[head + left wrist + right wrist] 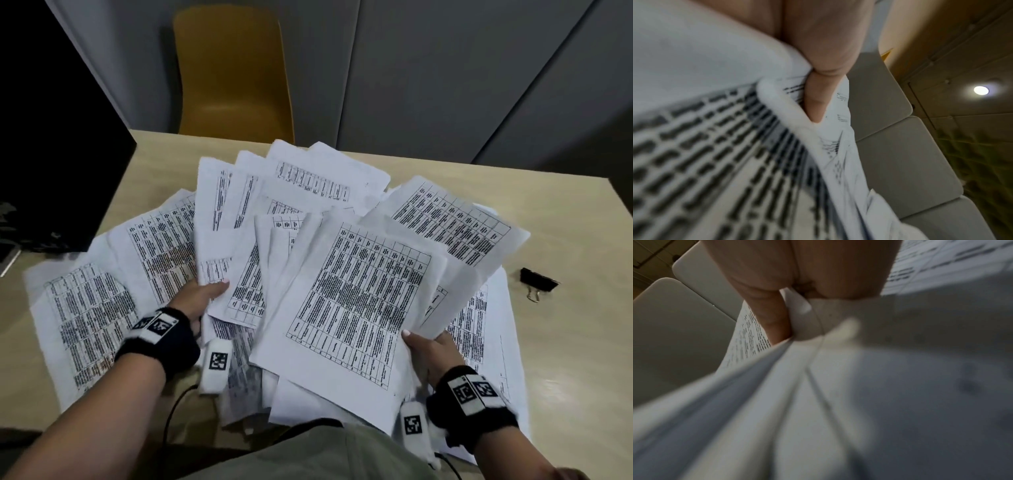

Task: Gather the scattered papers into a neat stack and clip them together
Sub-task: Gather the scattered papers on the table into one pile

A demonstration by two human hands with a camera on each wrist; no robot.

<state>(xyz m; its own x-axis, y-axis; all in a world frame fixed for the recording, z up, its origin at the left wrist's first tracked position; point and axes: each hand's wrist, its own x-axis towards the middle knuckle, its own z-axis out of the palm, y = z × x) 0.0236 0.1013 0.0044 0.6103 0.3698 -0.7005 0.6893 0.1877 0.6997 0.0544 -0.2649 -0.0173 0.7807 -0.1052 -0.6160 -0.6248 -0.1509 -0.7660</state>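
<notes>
A loose, fanned bundle of printed papers (356, 301), each sheet bearing a dense table of text, was held lifted above a light wooden table (582, 342) by both hands. The left hand (198, 301) was closed on the left edge of the bundle, its thumb laid on top of the sheets and its fingers hidden beneath them; in the left wrist view the thumb (818, 97) was seen pressed into the curled paper edge. The right hand (431, 353) was clamped on the lower right corner of the bundle, thumb on top, and in the right wrist view its fingers (774, 324) were seen folded around several sheet edges, though that view was heavily blurred. The sheets in the bundle were splayed at differing angles and were not squared. More sheets (89, 315) were left lying flat on the table, spread to the left, under the bundle and to the right. A black binder clip (537, 280) lay on the table well to the right of the papers, apart from both hands. A yellow chair (233, 75) stood beyond the far table edge, and a dark monitor (58, 164) was placed at the left.
</notes>
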